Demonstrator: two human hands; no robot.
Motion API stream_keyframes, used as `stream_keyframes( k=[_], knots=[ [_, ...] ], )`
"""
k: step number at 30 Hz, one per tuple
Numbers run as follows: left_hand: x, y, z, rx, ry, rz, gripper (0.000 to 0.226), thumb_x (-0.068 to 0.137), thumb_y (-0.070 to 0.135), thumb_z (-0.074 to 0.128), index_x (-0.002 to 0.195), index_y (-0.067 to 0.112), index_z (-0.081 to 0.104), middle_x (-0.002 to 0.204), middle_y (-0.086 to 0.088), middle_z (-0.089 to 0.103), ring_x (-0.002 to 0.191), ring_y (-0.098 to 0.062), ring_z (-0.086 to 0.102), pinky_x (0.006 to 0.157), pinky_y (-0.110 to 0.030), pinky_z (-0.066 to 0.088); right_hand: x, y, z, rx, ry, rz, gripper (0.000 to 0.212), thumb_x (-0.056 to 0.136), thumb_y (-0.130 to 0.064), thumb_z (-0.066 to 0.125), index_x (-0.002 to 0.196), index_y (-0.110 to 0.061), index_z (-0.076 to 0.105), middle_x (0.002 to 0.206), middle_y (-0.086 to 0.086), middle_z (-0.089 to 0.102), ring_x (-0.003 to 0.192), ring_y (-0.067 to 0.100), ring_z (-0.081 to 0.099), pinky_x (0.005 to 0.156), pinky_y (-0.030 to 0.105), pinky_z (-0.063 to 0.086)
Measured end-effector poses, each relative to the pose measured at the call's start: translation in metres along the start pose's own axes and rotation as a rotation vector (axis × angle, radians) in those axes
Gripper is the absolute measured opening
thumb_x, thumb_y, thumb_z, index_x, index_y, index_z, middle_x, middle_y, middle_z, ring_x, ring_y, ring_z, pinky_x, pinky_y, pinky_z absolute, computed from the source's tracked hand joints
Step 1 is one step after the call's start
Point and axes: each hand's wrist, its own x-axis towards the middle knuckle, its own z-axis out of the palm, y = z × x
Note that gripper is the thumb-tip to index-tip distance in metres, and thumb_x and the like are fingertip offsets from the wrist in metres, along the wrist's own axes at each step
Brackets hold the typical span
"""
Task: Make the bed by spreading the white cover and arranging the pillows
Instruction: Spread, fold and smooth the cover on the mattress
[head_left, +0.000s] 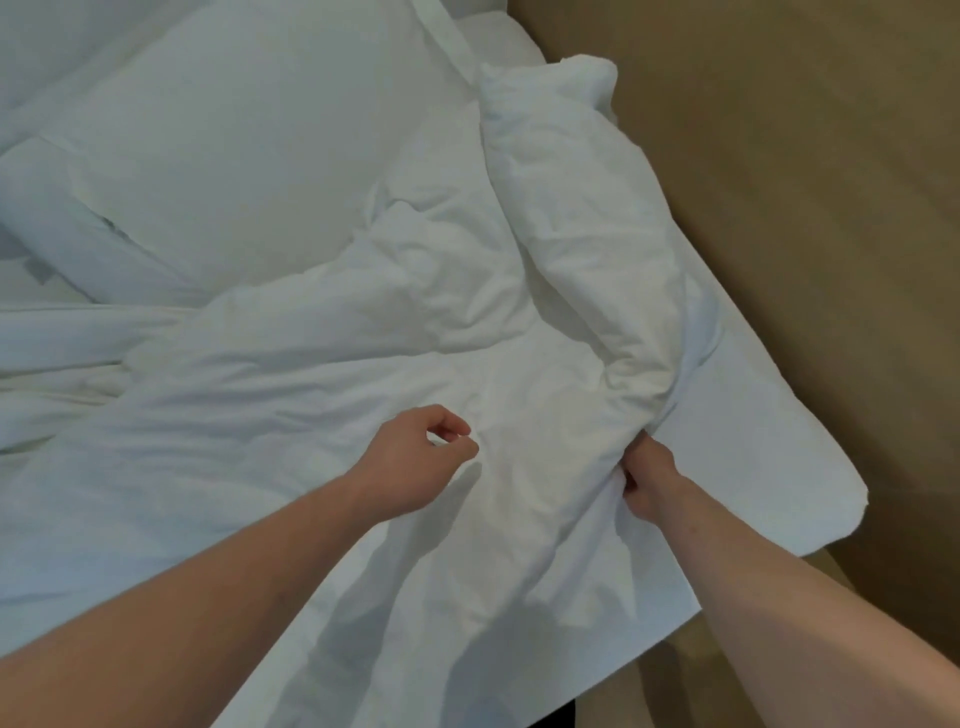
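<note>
The white cover (415, 322) lies crumpled across the bed, bunched in thick folds toward the right edge. My right hand (647, 483) grips a bunched fold of the cover near the bed's right side. Just above the cover's middle hovers my left hand (415, 457), its fingers loosely curled with nothing between them. A large white pillow (249, 145) lies at the upper left, with a second pillow (78, 234) partly under it.
The bare white sheet (769, 457) of the mattress corner shows at the right. Tan carpet (805, 182) runs along the bed's right side and continues below the corner at the bottom right.
</note>
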Motion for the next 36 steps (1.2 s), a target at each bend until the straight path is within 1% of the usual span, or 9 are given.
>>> stream_keyframes(
  k=[2,4,7,13,17,20,24,30,36],
  knots=[
    [-0.001,0.004,0.007,0.007,-0.009,-0.011,0.013,0.09,0.04,0.07,0.102,0.034,0.07,0.107,0.016,0.066,0.088,-0.006,0.067,0.066,-0.019,0.045,-0.006,-0.008,0.003,-0.004,-0.004,-0.036,0.025,0.091,-0.024,0.069,0.111,-0.009,0.065,0.079,0.004,0.062,0.061,0.016,0.049,0.053,0.027,0.039],
    [-0.003,0.01,0.011,0.013,-0.008,-0.023,0.019,0.09,0.039,0.069,0.108,0.033,0.068,0.11,0.015,0.064,0.088,-0.011,0.067,0.069,-0.023,0.049,-0.02,-0.015,-0.002,0.015,0.029,-0.105,0.003,0.09,-0.011,0.063,0.093,-0.011,0.063,0.068,0.004,0.055,0.056,0.016,0.043,0.05,0.024,0.034],
    [-0.007,0.025,0.016,0.045,-0.01,-0.028,0.036,0.089,0.039,0.069,0.123,0.032,0.059,0.114,0.015,0.059,0.09,-0.013,0.066,0.081,-0.031,0.054,-0.052,-0.022,-0.037,0.102,0.097,-0.207,0.024,0.081,-0.008,0.07,0.105,-0.01,0.067,0.091,0.008,0.073,0.077,0.026,0.064,0.067,0.032,0.048],
    [-0.013,0.06,0.011,0.241,-0.049,0.042,0.052,0.088,0.039,0.067,0.136,0.032,0.047,0.123,0.013,0.052,0.091,-0.007,0.062,0.084,-0.032,0.052,-0.122,-0.015,-0.184,0.291,0.653,-0.26,0.032,0.075,-0.007,0.066,0.107,-0.01,0.069,0.101,0.005,0.07,0.097,0.031,0.067,0.085,0.04,0.05],
    [-0.018,0.071,-0.003,0.355,-0.042,0.063,0.052,0.089,0.038,0.066,0.138,0.029,0.048,0.128,0.009,0.051,0.101,-0.015,0.061,0.091,-0.035,0.051,-0.144,0.022,-0.258,0.066,0.894,-0.162,0.031,0.084,-0.004,0.062,0.115,-0.002,0.069,0.111,0.016,0.068,0.106,0.035,0.064,0.098,0.043,0.049],
    [-0.022,0.067,-0.014,0.481,-0.044,0.085,0.051,0.089,0.038,0.066,0.137,0.028,0.051,0.137,0.004,0.049,0.111,-0.019,0.06,0.093,-0.036,0.051,-0.126,0.063,-0.283,-0.284,0.772,0.006,0.051,0.093,-0.005,0.061,0.143,0.0,0.052,0.145,0.025,0.052,0.131,0.041,0.049,0.112,0.055,0.037],
    [-0.018,0.053,-0.032,0.601,0.006,0.104,0.051,0.086,0.036,0.071,0.134,0.022,0.055,0.143,-0.002,0.043,0.116,-0.027,0.059,0.093,-0.038,0.05,-0.123,0.075,-0.249,-0.657,0.571,0.06,0.071,0.093,-0.021,0.065,0.154,-0.008,0.033,0.161,0.014,0.026,0.144,0.035,0.031,0.119,0.045,0.03],
    [0.019,0.037,-0.081,0.65,0.193,0.041,0.065,0.08,0.033,0.079,0.137,0.014,0.055,0.145,-0.013,0.038,0.127,-0.04,0.048,0.104,-0.052,0.046,-0.123,0.011,-0.107,-0.601,0.289,-0.443,0.076,0.092,-0.021,0.069,0.152,-0.029,0.024,0.156,-0.005,0.023,0.12,0.025,0.054,0.094,0.036,0.051],
    [0.067,0.026,-0.123,0.759,0.252,-0.1,0.105,0.072,0.052,0.085,0.156,0.022,0.028,0.164,-0.005,0.02,0.144,-0.037,0.029,0.11,-0.056,0.038,-0.084,-0.042,-0.022,-0.812,0.151,-0.612,0.081,0.084,-0.022,0.068,0.154,-0.025,0.026,0.155,-0.002,0.021,0.134,0.027,0.047,0.106,0.044,0.046]
  ],
)
